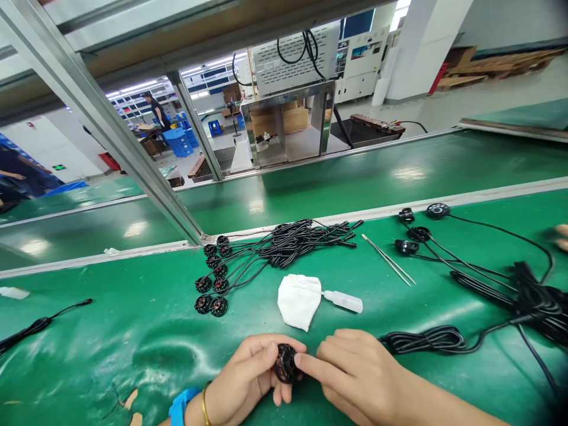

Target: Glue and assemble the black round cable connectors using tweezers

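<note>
My left hand [248, 376] is closed around a small black round part [286, 363], with the thumb on its near face. From the right, the index fingertip of my right hand [355, 373] rests against the same part. The other right fingers are curled and the thumb is hidden, so its grip shows only in part. Just beyond my hands lies a white cloth [299, 300], with the nozzle of a small clear squeeze bottle [344, 301] over it. Metal tweezers [389, 260] lie farther right.
Several black round parts [219, 306] with bundled cables [288, 239] lie at back left. More cabled parts [406, 247] and coils [426, 339] occupy the right. A metal post [133, 148] rises at left. Another person's fingers [562, 236] show at the right edge.
</note>
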A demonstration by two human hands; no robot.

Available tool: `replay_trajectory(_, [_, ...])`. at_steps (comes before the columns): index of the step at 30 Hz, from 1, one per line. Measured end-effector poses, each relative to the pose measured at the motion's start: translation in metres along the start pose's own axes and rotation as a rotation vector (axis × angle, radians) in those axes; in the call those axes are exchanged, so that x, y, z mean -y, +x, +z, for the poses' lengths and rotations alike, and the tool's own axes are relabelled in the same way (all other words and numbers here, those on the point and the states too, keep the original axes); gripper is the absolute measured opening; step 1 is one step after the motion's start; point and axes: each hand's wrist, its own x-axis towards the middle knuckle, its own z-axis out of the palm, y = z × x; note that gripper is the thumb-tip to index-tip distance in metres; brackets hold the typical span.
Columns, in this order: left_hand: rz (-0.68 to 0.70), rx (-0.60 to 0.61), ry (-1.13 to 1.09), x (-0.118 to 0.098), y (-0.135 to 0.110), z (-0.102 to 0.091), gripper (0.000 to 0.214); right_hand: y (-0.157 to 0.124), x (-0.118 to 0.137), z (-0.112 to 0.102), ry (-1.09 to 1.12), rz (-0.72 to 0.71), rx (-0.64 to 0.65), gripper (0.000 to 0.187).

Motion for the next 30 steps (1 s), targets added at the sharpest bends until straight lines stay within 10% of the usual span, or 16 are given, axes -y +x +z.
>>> replay_trajectory(22, [-0.018,0.099,-0.045,0.002,-0.001,-0.003,0.049,0.005,0.008,-0.012,-0.051,-0.127,-0.033,0.021])
replay_trajectory(30, [0.064,0.050,-0.052,-0.003,-0.003,-0.002,0.041,-0.001,0.014,0.005,0.105,0.274,-0.175,0.013])
